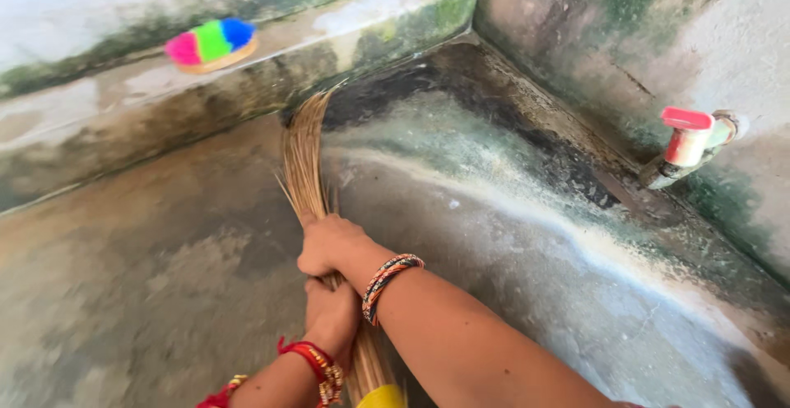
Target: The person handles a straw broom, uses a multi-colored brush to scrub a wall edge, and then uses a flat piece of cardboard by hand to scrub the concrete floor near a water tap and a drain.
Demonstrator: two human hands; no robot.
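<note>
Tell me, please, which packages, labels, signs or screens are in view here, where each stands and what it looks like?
None in view: no package, label, sign or screen.
Only unmarked things show: a stick broom gripped by both hands, a pink, green and blue scrub brush on the ledge, and a red-handled tap on the right wall.

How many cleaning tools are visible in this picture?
2. A stick broom, gripped by the left hand and the right hand, lies on the wet floor. A multicoloured scrub brush sits on the ledge. Others may be outside view.

A bundled straw-coloured stick broom point(309, 169) slants up the wet concrete floor, bristle tips bent against the step.
</note>
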